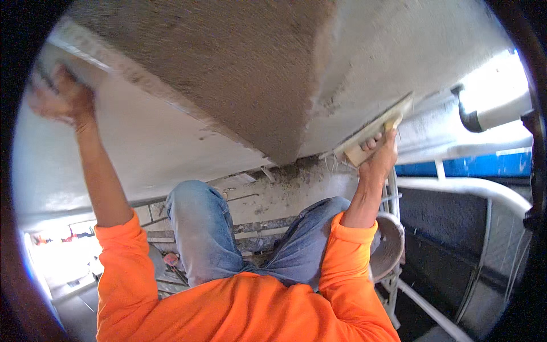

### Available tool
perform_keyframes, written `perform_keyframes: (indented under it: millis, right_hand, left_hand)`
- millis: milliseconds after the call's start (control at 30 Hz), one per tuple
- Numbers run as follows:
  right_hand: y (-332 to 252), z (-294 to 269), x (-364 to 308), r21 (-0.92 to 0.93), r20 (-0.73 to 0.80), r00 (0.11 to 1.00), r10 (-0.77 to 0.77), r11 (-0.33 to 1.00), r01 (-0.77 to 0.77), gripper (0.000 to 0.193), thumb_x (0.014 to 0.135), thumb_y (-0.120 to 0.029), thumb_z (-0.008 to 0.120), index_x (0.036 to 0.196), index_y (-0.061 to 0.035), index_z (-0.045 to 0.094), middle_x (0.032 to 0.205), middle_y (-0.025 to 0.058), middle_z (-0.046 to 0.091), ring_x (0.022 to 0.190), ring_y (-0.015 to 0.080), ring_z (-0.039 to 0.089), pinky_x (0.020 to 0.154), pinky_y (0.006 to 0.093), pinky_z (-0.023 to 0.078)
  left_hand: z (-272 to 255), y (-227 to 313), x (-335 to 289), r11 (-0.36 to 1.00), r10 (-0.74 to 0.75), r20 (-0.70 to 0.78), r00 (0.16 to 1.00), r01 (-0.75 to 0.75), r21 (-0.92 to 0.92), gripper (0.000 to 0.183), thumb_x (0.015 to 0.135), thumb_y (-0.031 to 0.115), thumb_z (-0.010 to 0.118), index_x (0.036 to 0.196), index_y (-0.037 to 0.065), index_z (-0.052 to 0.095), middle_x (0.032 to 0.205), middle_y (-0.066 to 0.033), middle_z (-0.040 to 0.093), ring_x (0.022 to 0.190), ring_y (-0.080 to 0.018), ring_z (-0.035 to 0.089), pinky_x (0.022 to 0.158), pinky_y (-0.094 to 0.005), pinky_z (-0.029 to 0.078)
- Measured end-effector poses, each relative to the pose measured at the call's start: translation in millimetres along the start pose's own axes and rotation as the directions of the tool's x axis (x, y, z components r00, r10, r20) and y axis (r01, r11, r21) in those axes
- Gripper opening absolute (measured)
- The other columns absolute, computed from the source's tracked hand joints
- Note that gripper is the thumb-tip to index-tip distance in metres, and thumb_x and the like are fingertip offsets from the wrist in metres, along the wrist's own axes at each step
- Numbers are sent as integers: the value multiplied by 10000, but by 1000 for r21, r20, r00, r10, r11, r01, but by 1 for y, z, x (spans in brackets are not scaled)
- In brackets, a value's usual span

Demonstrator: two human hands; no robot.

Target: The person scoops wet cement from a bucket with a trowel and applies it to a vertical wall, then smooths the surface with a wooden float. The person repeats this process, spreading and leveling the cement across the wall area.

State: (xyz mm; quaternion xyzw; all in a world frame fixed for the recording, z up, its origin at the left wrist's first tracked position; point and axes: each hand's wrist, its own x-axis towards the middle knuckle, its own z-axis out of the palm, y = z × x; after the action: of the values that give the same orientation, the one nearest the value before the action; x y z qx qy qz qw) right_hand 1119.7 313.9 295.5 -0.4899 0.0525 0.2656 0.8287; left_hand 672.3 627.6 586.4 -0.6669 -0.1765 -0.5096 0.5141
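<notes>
My right hand (379, 157) is wrapped round the handle of a plasterer's float (364, 134), a long pale blade with a light wooden-looking grip. Its blade lies against or very near the pale plastered surface, to the right of a brown wet-looking band of plaster (228, 62). At the far left my left hand (65, 100) is raised by the smooth grey face beside that band. Motion smears its fingers, and a dark patch by them is too blurred to name. Whether this hand touches the surface I cannot tell.
A plaster-smeared bucket (388, 245) stands beside my right forearm. Metal rails (484, 188) curve along the right side, with a grey pipe (501, 114) above them. Under my bent, jeans-clad knees (199, 228) run the slats of a platform (262, 233).
</notes>
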Motion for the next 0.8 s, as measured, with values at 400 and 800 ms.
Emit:
perform_keyframes:
  millis: [400, 800]
  right_hand:
    - [50, 0, 22, -442, -53, 982, -179, 886, 138, 295, 1034, -305, 612, 1042, -10, 598, 833, 28, 569, 663, 140, 521, 577, 312, 460]
    - [-24, -36, 28, -592, 64, 988, -138, 792, 149, 311, 1043, -260, 591, 1197, 10, 610, 900, 58, 632, 719, 153, 564, 603, 323, 461]
  left_hand:
    - [-9, 46, 9, 950, -283, 79, 956, 268, 157, 652, 1074, 518, 344, 1492, 47, 511, 1618, -273, 346, 1490, -468, 315, 1210, -570, 203]
    - [-22, 54, 11, 904, -424, 175, 888, 402, 147, 580, 1040, 471, 430, 1436, 67, 557, 1573, -277, 395, 1490, -471, 316, 1219, -614, 155]
